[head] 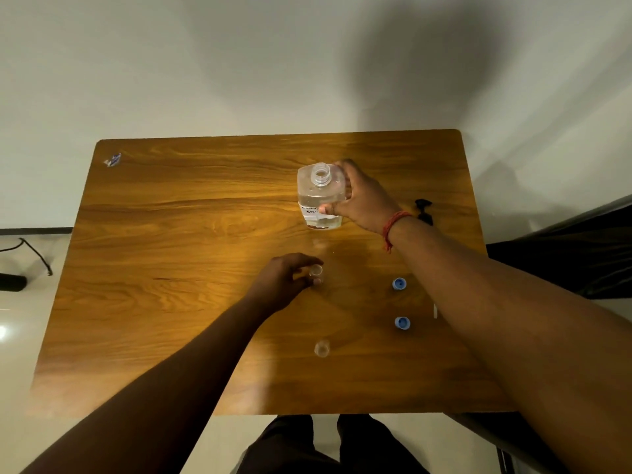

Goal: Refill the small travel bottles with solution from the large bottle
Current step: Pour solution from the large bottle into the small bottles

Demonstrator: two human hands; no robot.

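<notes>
The large clear bottle (pixel 318 196) stands uncapped near the middle of the wooden table (pixel 171 234), with liquid inside and a white handwritten label. My right hand (pixel 359 200) is wrapped around its right side. Nearer to me, my left hand (pixel 285 280) pinches a small clear travel bottle (pixel 316 273) that stands open on the table. A second small clear travel bottle (pixel 321 348) stands alone and open, closer to the front edge. Two blue caps (pixel 399 283) (pixel 402 323) lie to the right, under my right forearm's near side.
A black pump top (pixel 424 210) lies at the table's right side behind my right wrist. A small blue-and-white scrap (pixel 113 160) sits at the far left corner. A black cable and dark object (pixel 20 265) lie on the floor at left.
</notes>
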